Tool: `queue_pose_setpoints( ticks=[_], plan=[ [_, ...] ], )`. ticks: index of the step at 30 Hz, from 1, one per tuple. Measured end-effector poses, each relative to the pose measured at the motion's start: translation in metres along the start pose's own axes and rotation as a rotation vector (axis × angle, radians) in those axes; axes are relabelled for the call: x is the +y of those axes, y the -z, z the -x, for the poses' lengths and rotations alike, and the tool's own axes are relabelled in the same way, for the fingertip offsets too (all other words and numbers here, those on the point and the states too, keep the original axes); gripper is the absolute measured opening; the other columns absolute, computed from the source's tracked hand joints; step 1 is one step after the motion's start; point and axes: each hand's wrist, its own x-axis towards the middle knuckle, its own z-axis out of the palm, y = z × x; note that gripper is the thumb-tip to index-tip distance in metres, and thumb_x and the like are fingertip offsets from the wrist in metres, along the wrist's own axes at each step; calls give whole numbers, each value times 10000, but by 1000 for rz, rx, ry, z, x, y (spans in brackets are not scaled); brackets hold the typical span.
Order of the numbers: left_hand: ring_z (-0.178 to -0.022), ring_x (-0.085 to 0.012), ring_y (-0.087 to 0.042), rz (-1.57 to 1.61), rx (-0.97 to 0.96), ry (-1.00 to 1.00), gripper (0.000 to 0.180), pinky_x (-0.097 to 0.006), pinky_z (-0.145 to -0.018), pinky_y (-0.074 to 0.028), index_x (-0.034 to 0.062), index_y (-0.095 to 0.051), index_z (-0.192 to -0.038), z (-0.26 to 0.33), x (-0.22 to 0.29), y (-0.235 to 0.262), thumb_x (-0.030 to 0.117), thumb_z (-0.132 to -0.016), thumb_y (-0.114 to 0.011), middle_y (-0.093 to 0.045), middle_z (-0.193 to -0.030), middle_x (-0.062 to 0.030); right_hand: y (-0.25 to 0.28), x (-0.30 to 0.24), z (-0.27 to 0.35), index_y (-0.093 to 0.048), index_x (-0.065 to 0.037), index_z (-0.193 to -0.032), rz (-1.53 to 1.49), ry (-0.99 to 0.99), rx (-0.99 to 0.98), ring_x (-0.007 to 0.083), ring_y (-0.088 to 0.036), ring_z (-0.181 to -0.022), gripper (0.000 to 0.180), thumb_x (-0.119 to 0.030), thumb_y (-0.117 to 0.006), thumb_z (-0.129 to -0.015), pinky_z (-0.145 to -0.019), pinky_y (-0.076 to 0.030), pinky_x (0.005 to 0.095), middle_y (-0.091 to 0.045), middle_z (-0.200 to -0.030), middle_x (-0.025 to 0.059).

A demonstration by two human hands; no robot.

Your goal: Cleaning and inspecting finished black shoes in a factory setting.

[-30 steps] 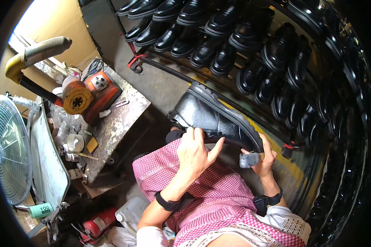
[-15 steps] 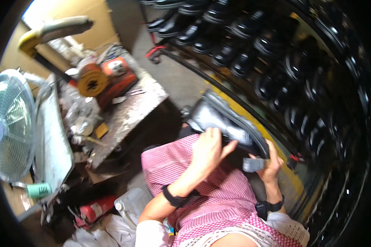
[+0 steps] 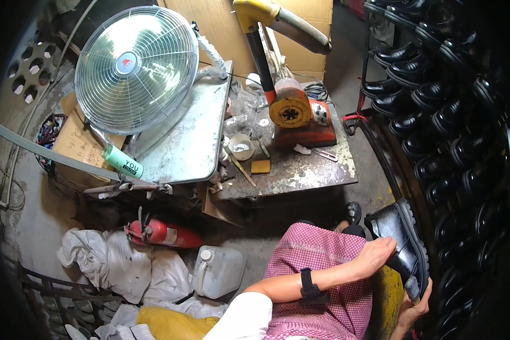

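- Left hand (image 3: 375,256) lies across the upper of the black shoe (image 3: 401,241), fingers wrapped down onto the leather, pinning it against the pink checked lap (image 3: 328,266).
- Right hand (image 3: 415,306) cups the shoe's lower end from beneath, fingers curled on the sole edge; what else it holds, if anything, is hard to tell here.
- Judged best: keep both grips firm, sole turned outward, shoe steady on the knee.
- Beyond: rack of black shoes (image 3: 436,113), cluttered workbench (image 3: 300,170), fan (image 3: 136,68).

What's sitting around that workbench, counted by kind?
Fan: 1
Orange bench machine: 1
Fire extinguisher: 1
White jerrycan: 1
Green can: 1
Black shoe held in hands: 1
Total: 6
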Motion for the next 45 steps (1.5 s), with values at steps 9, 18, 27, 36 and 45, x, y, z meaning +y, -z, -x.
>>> queue_pose_setpoints(
  ticks=[9, 18, 27, 36, 45],
  plan=[
    [-625, -193, -557, 287, 178, 335, 203, -306, -575, -449, 3, -576, -794, -10, -64, 42, 145, -889, -466, -575, -717, -105, 6, 4, -16, -545, 25, -1067, -502, -410, 1, 130, -542, -877, 450, 15, -714, -649, -813, -417, 263, -600, -942, 59],
    [-806, -218, -572, 223, 56, 6, 149, -305, -701, -452, -17, -612, -876, -6, -33, 95, 93, -857, -512, -622, -850, -114, 4, -22, -38, -595, 27, -973, -653, -477, -246, 110, -565, -800, 352, -12, -706, -641, -760, -438, 236, -616, -877, 36],
    [-687, -93, -461, 534, -150, 493, 214, -245, -634, -411, -5, -551, -1007, 39, -28, 169, 154, -864, -552, -549, -758, 0, -32, -78, -67, -525, 26, -1111, -731, -282, -760, 124, -511, -948, 497, -71, -702, -657, -872, -366, 254, -562, -1030, 44],
    [-922, -133, -550, 1000, 438, 867, 241, -271, -841, -435, -39, -537, -1079, 166, -50, 235, 95, -907, -435, -591, -1000, -69, -219, -169, -143, -437, -15, -1236, -594, 433, -1134, 135, -499, -862, 380, -214, -451, -913, -761, -395, 259, -551, -996, 71],
    [-917, -117, -528, 911, 493, 1046, 264, -261, -822, -423, -41, -539, -1081, 223, -49, 209, 140, -910, -453, -590, -986, -53, -402, -326, -119, -617, -74, -996, -479, 747, -863, 312, -613, -829, 239, -199, -592, -794, -743, -478, 370, -628, -880, 165]
  ],
)
